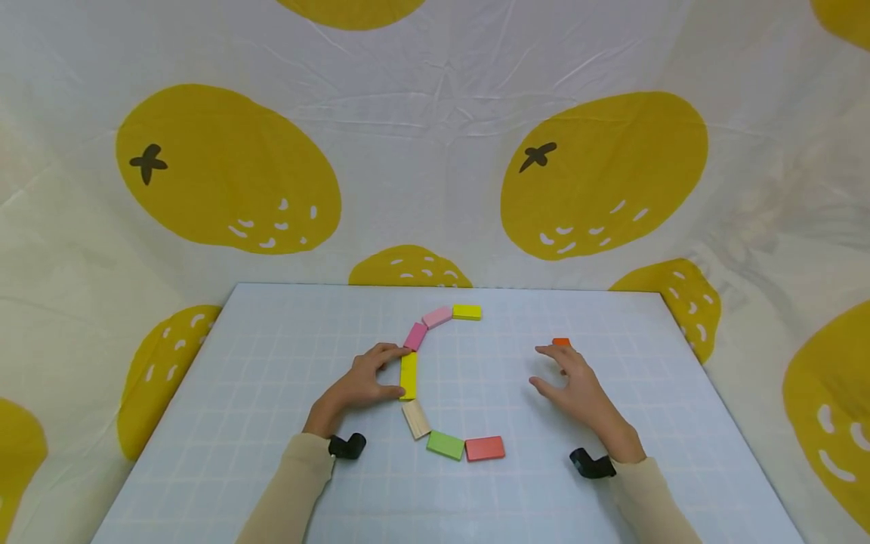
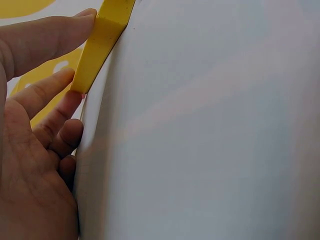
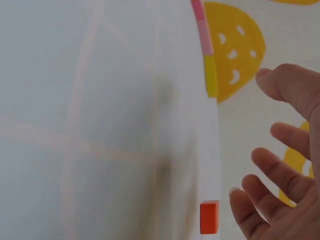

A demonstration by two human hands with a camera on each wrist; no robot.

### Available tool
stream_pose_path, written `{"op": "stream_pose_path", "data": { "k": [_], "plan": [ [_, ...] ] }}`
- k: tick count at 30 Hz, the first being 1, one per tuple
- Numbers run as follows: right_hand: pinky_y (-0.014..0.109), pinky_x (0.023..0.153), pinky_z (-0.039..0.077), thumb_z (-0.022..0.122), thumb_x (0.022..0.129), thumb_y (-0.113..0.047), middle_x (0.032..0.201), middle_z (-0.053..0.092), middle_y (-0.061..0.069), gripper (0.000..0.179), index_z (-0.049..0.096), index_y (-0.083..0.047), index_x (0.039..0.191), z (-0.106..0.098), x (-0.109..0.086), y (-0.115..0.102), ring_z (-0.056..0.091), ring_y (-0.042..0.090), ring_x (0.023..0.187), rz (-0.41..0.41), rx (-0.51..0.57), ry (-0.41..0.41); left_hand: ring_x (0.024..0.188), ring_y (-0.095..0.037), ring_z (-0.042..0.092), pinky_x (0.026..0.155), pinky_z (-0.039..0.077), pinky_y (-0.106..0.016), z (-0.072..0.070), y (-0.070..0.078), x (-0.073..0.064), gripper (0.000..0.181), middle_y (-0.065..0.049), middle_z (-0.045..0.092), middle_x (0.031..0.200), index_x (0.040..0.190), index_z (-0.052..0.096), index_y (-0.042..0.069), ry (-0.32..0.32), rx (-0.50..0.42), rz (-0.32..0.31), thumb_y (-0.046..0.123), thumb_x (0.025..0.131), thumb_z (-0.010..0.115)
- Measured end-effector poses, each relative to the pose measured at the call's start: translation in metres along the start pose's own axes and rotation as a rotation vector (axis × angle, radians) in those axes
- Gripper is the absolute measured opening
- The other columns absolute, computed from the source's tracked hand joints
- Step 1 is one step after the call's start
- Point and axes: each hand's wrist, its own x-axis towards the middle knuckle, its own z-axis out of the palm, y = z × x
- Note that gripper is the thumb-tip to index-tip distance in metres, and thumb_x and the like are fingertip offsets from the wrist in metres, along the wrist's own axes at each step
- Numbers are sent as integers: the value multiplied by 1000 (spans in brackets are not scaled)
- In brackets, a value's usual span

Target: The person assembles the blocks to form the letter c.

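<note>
My left hand (image 1: 360,383) pinches a yellow block (image 1: 408,372) lengthwise, thumb at its near end and fingertips at its far end. In the left wrist view the same yellow block (image 2: 100,47) is between thumb and fingertips, low over or on the tabletop. It is part of a curved row of flat blocks: a dark pink block (image 1: 416,337) is just beyond it, a plain wooden block (image 1: 416,419) just nearer. My right hand (image 1: 578,389) holds nothing, its fingers apart. An orange block (image 3: 209,217) lies near its fingertips, partly hidden by them in the head view.
The row continues at the far end with a light pink block (image 1: 437,317) and another yellow block (image 1: 467,313). At the near end are a green block (image 1: 445,445) and a red block (image 1: 485,449). A patterned cloth (image 1: 421,151) hangs behind the white table (image 1: 204,453).
</note>
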Motion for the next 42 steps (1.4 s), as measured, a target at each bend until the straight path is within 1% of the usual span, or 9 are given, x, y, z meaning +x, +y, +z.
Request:
{"op": "stream_pose_path", "data": {
  "k": [3,5,11,16,21,25,31,38,42],
  "plan": [
    [48,84,55,83,85,-16,130,62,20,57,62,-2,136,-4,6,8,58,36,111,8,12,27,137,-31,45,112,32,-60,0,0,0,71,-8,50,150,151,52,27,2,2,11,35,86,79],
    [49,84,54,83,86,-17,130,61,22,58,61,-1,137,-6,9,13,57,36,113,20,6,32,137,-31,45,112,32,-60,0,0,0,72,-8,50,149,151,52,27,4,2,12,35,85,79],
    [56,91,54,79,91,-19,137,55,26,58,57,2,140,-11,17,25,52,40,123,102,-9,10,137,-31,45,112,31,-59,-1,1,1,71,-8,50,150,151,52,27,4,2,17,36,86,79],
    [61,96,52,77,92,-18,139,51,31,59,55,4,142,-12,22,30,49,46,126,154,-20,-10,137,-32,45,112,31,-60,-1,2,1,71,-9,49,150,151,52,26,3,-3,17,35,86,79],
    [66,106,44,75,93,-18,142,49,34,59,54,4,143,-11,26,37,45,51,131,186,-47,-27,138,-33,45,112,31,-61,-1,3,0,70,-10,50,150,151,53,24,-1,-10,16,33,86,79],
    [67,111,37,74,94,-20,143,47,35,58,54,4,143,-10,30,41,42,53,133,212,-71,-33,138,-33,44,112,32,-61,-2,4,-1,71,-10,49,150,151,53,25,-3,-11,4,33,86,79],
    [66,109,40,71,96,-22,146,45,33,56,53,2,144,-8,35,47,44,50,132,278,-41,-33,137,-33,45,112,32,-61,-3,5,-2,71,-10,49,150,151,52,24,-1,-5,1,33,86,79],
    [61,100,48,69,97,-16,135,50,33,46,58,5,136,-5,35,52,55,46,114,292,-34,5,138,-33,44,112,33,-62,-2,3,-2,71,-9,48,152,151,52,26,3,-13,9,32,87,79],
    [59,96,49,69,97,-14,131,52,33,43,60,6,133,-4,35,52,56,45,110,302,-29,18,138,-33,44,111,33,-62,-2,2,-2,71,-10,48,151,151,52,26,9,-13,11,32,86,79]
  ]
}}
